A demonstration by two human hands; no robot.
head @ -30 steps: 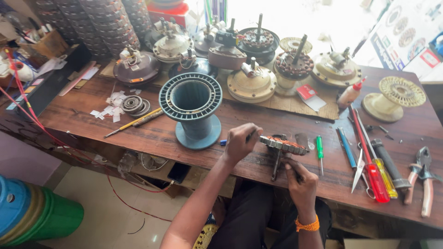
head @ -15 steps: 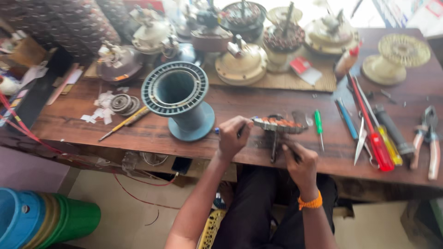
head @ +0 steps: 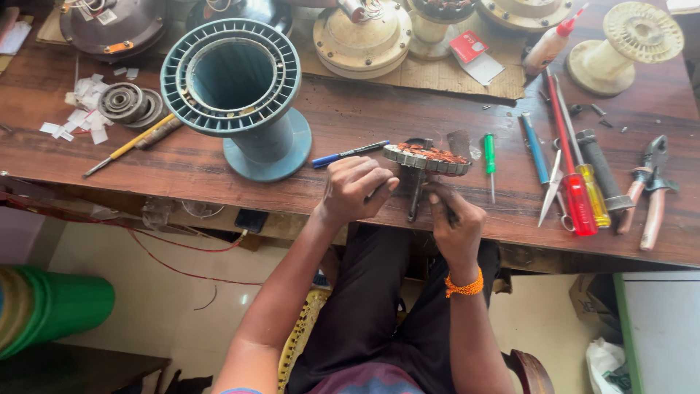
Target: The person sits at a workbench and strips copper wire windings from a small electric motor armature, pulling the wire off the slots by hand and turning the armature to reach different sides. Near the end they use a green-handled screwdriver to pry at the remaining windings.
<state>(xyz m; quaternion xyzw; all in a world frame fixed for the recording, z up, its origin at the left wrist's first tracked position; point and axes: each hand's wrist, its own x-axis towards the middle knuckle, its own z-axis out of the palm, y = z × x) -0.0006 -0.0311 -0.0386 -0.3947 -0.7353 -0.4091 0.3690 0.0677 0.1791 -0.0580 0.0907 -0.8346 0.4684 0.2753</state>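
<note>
Copper-wound round grey stator disc (head: 426, 157) on its dark shaft sits at centre frame, at the near edge of the brown wooden worktop (head: 350, 117). My left hand (head: 354, 191) is curled shut against its left rim; my right hand (head: 456, 222) is closed low by the shaft, though I cannot tell what it pinches. I judge steadying the rim firmly matters most here. Left of it lies a blue pen (head: 348, 154), right a green screwdriver (head: 490, 157), upper left a large teal plastic spool (head: 237, 95).

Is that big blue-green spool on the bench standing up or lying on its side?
Upright. The spool stands on its lower flange on the bench, hollow core facing up.
</note>
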